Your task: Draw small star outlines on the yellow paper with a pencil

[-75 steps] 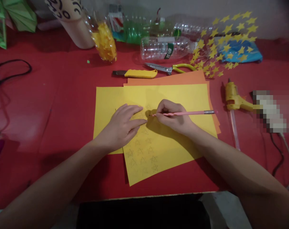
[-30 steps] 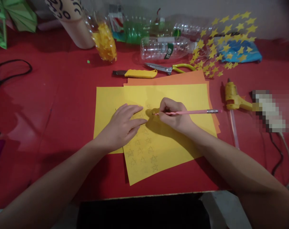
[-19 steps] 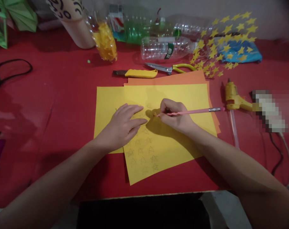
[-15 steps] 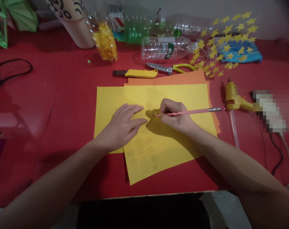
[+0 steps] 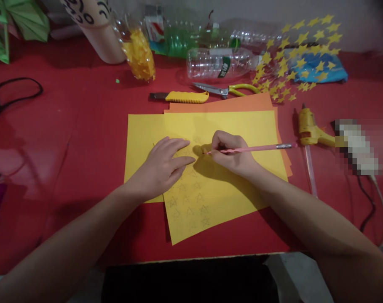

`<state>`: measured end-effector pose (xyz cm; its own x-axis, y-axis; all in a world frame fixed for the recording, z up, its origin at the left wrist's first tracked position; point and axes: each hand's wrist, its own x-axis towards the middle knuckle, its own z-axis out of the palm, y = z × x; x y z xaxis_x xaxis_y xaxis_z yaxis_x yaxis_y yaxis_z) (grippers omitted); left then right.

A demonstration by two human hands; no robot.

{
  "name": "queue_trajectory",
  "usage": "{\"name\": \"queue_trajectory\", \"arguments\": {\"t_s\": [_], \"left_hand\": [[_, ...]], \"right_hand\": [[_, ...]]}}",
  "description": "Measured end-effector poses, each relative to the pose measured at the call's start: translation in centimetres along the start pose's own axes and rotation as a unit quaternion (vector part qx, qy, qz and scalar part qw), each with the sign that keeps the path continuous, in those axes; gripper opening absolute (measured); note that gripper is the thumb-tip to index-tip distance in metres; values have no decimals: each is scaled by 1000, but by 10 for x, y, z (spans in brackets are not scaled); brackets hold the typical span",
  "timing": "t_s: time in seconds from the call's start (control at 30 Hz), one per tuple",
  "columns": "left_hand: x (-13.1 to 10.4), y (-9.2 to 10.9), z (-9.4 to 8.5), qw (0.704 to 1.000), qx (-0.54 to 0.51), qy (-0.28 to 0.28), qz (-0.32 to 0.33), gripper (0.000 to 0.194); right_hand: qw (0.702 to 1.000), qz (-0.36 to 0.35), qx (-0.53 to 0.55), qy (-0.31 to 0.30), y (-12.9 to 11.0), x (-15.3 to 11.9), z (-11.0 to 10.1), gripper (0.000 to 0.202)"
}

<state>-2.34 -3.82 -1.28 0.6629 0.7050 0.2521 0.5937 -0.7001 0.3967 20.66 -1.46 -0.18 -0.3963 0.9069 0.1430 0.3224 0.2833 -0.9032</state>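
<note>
Pinched in my right hand (image 5: 231,153) is a pink pencil (image 5: 257,148), its tip down at the paper and its eraser end pointing right. Beneath it lies a sheet of yellow paper (image 5: 235,193), turned at a slant. Rows of small pencilled stars (image 5: 204,209) run down the sheet's left part. My left hand (image 5: 166,166) rests flat on the paper with fingers spread, covering some of the stars. Another yellow sheet (image 5: 143,126) sticks out underneath on the left, and orange paper (image 5: 219,105) shows behind.
Beyond the paper lie a yellow utility knife (image 5: 186,97), scissors (image 5: 243,89) and a clear plastic bottle (image 5: 207,65). Cut-out yellow stars (image 5: 282,63) cluster at the back right. A yellow glue gun (image 5: 308,128) with a cord is on the right. The red table (image 5: 140,240) ends close to me.
Almost nothing differs. The pencil's eraser end has tipped very slightly; both hands and the paper keep their places.
</note>
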Motion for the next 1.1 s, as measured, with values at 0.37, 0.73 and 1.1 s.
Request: {"name": "queue_trajectory", "arguments": {"t_s": [0.37,0.73,1.1], "left_hand": [[0,0,0,1000,-2,3,8,33],[0,-1,1,1000,-1,4,6,31],[0,-1,1,1000,-4,6,5,31]], "right_hand": [[1000,7,16,-10,0,-1,2,17],[1000,14,8,-23,-3,-1,2,17],[1000,9,-1,-28,-4,-2,3,18]]}}
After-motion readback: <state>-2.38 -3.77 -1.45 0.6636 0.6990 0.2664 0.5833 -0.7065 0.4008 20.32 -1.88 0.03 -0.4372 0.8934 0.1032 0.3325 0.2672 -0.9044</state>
